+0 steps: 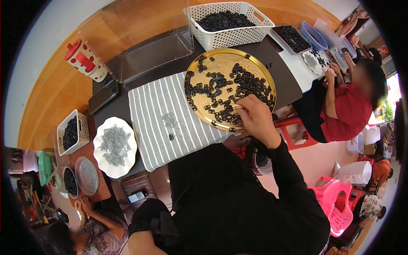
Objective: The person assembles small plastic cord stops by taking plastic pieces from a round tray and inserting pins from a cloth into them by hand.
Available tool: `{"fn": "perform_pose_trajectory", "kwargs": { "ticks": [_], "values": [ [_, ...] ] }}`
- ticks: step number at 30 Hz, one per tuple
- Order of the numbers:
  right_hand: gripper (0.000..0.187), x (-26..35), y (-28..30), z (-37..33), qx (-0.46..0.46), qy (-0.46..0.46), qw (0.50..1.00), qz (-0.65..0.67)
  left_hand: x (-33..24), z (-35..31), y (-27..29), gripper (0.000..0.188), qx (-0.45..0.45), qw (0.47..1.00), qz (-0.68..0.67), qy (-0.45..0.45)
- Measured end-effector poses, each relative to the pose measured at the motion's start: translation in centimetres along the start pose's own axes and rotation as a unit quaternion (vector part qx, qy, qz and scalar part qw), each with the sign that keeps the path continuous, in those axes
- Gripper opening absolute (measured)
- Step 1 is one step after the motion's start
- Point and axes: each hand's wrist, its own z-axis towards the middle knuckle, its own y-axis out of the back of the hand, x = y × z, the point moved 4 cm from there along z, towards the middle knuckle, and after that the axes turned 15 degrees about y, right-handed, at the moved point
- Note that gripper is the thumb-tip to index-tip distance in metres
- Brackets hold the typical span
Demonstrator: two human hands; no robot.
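My right hand (256,117) is over the front right part of a round gold tray (199,78), thumb and fingers curled toward each other among small black pieces. Whatever the fingertips hold is too small to make out. The black pieces (250,83) look like little plastic buckles with holes and lie scattered in loose heaps. Left of the tray, a grey-and-white striped cloth (148,106) bears a small pile of thin clear-grey slips (170,120) and one black buckle-like piece (171,137). My left hand is out of view; only bare skin below a black sleeve shows at the lower edge.
A white scalloped dish (100,159) of grey slips stands left of the cloth. Behind are a white basket (229,40) of black pieces, a clear plastic box (148,63) and a red-lidded tumbler (87,61). Co-workers sit at right (346,108) and lower left (102,231).
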Motion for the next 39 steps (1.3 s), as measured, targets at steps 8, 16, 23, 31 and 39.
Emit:
{"fn": "perform_pose_trajectory", "kwargs": {
  "ticks": [8, 16, 23, 31, 39],
  "values": [
    [0.02, -2.3, -0.4, 4.3, 0.109, 0.085, 0.989, -0.057, -1.6, -0.3, -3.3, 0.03, -0.004, 0.997, 0.052, -0.056],
    [0.023, -3.5, -5.2, 8.9, 0.247, 0.161, 0.952, -0.084, -1.0, -1.2, -1.1, 0.017, 0.067, 0.996, -0.003, 0.053],
    [0.018, -2.8, -4.2, 6.4, 0.241, 0.197, 0.941, -0.132, 6.5, -9.5, 3.3, 0.018, -0.225, 0.865, 0.344, 0.289],
    [0.022, -1.9, -3.3, 6.5, 0.229, 0.211, 0.946, -0.088, 12.8, -15.7, 5.4, 0.016, -0.46, 0.551, 0.449, 0.532],
    [0.027, -4.0, -3.0, 5.9, 0.208, 0.146, 0.966, 0.037, 14.5, -14.8, 5.0, 0.027, -0.337, 0.503, 0.56, 0.565]
  ]
}}
